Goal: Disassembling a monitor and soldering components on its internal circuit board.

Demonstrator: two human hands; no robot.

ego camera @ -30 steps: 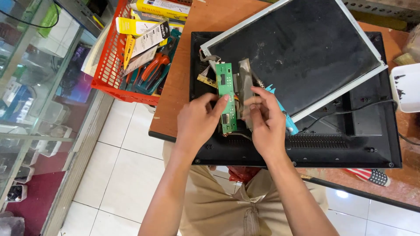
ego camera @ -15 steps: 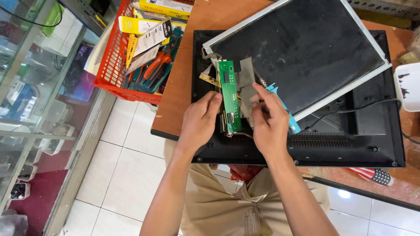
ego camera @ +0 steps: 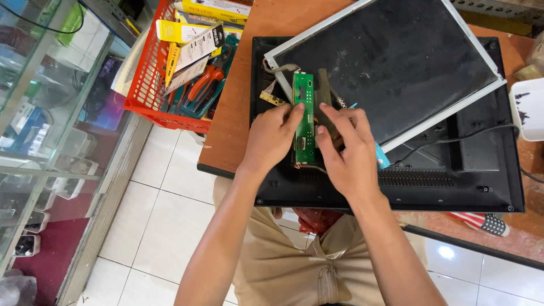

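From the head camera, the table (ego camera: 238, 113) ends just in front of the person, its near edge running under the black casing (ego camera: 453, 170), which overhangs toward the lap. Left of the table a red basket (ego camera: 148, 85) of tools sits close against its side, and beyond that a glass cabinet (ego camera: 39, 113) narrows the floor. On the casing lies a screen panel (ego camera: 391, 62), turned at an angle, filling most of the far side; bare casing stays open to the right and along the near strip.

The green board (ego camera: 305, 116) lies at the panel's near left corner, on the casing. It is long and narrow, its long axis running away from the person, far end pointing at the panel's corner.

Both forearms reach in from below, converging. The left hand (ego camera: 272, 139) lies palm down, fingers curled, its grip pinching the board's left edge. The right hand (ego camera: 348, 153) is flat over the board's right side, fingertips pressing beside it; whether it clasps anything I cannot tell.
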